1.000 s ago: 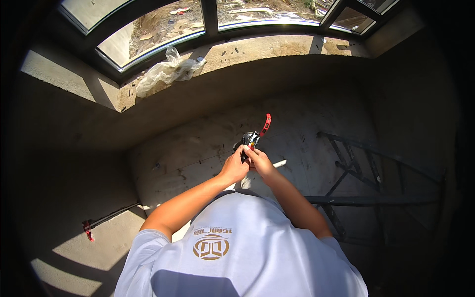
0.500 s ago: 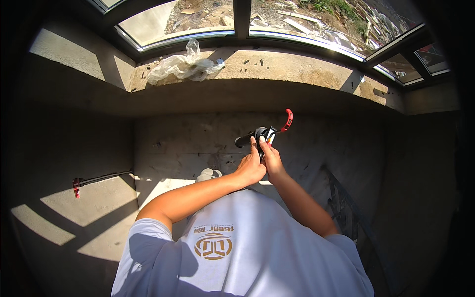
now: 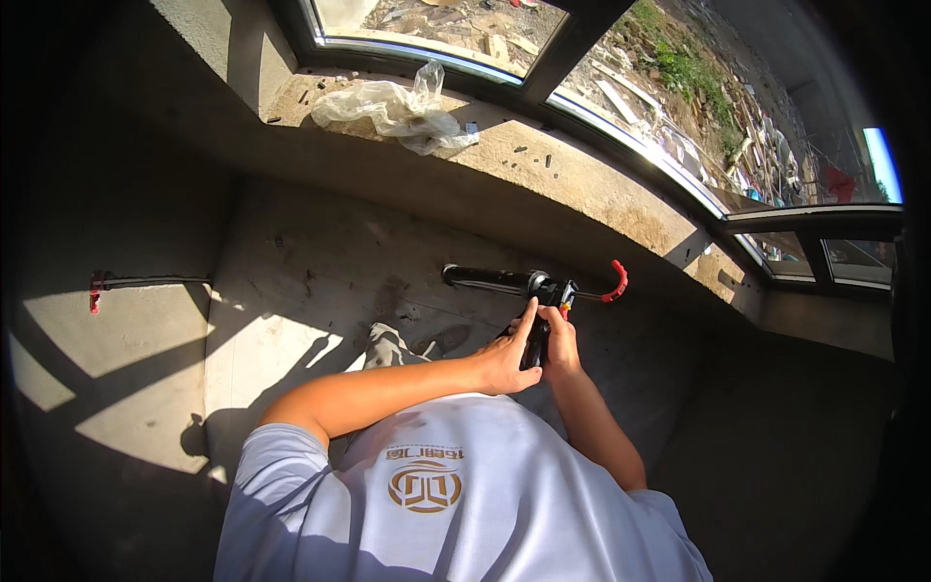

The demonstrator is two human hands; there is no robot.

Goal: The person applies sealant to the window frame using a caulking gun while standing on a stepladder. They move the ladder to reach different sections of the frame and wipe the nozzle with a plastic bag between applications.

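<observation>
A black caulking gun [image 3: 490, 280] is in front of my body, its barrel pointing left and its rod with a red hooked end [image 3: 616, 282] pointing right. My left hand [image 3: 506, 364] is closed on the handle from the left, with the index finger laid straight up along it. My right hand [image 3: 561, 345] is wrapped around the handle from the right, its thumb near the back of the gun. A small yellow and red piece [image 3: 565, 308] shows just above the right hand. My fingers partly hide the handle and trigger.
A concrete window ledge [image 3: 592, 184] runs across the front, with a crumpled clear plastic bag [image 3: 393, 109] and small dark bits on it. Dark window frames [image 3: 558, 58] rise behind. At left lies a rod with a red end [image 3: 96, 291]. Sunlit patches and shadows cross the floor.
The view has turned, so the ledge now slopes down to the right. The caulking gun has swung so its barrel shows lengthwise, and both hands have come lower and closer to my body.
</observation>
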